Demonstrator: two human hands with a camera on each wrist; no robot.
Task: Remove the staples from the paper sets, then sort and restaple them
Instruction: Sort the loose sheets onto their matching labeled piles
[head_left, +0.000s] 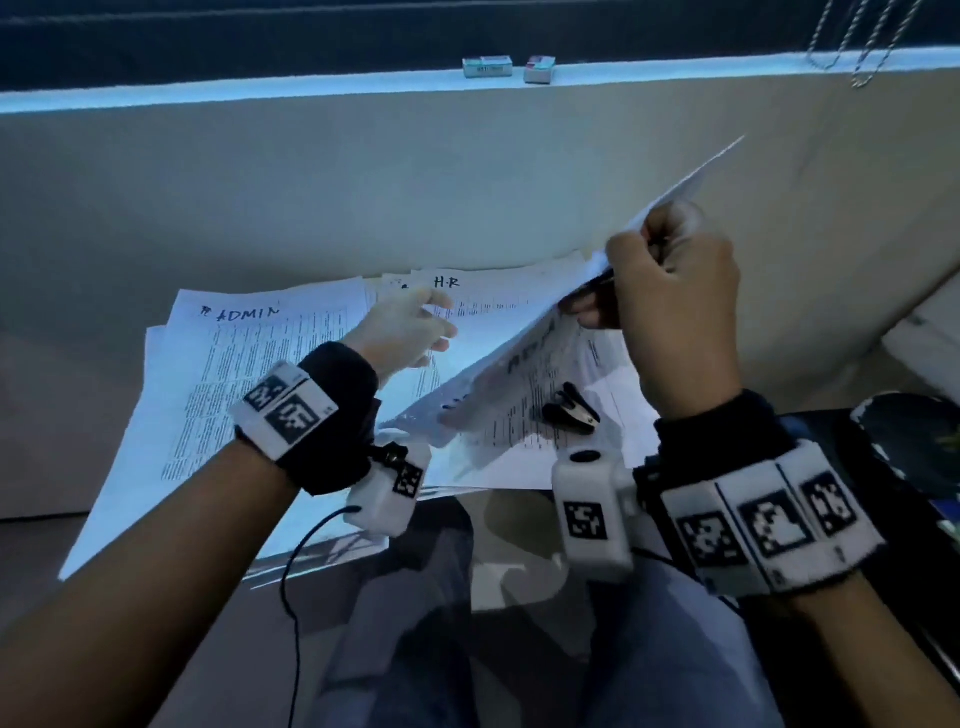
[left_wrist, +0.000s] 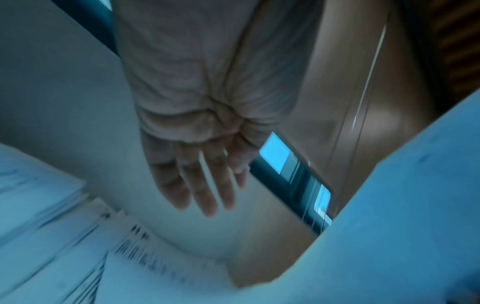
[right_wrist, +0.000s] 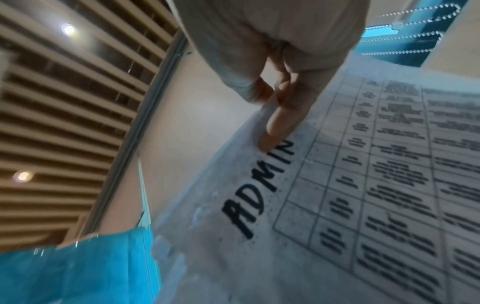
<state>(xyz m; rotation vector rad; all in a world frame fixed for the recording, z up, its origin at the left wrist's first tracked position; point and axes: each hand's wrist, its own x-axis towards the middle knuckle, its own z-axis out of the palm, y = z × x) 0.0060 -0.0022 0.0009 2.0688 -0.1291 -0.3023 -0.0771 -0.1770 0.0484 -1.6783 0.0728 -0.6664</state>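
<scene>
Your right hand (head_left: 670, 312) is up in the air, fingers pinching the top corner of a thin white printed paper sheet marked ADMIN (head_left: 524, 374). Something dark sits in that hand too, but I cannot tell what it is. Your left hand (head_left: 402, 330) holds nothing, its fingers straight over the flat white paper pile marked H.R (head_left: 493, 306), next to the white paper pile marked ADMIN (head_left: 249, 364) on the worktop. A small black staple remover (head_left: 569, 410) lies on the papers near you.

Paper is light and floppy. It bends and can tear, so I think holding it near the corner with a soft pinch works best.

The right wrist view shows the ADMIN word and a table of boxes on the sheet. The head view shows both piles.
</scene>
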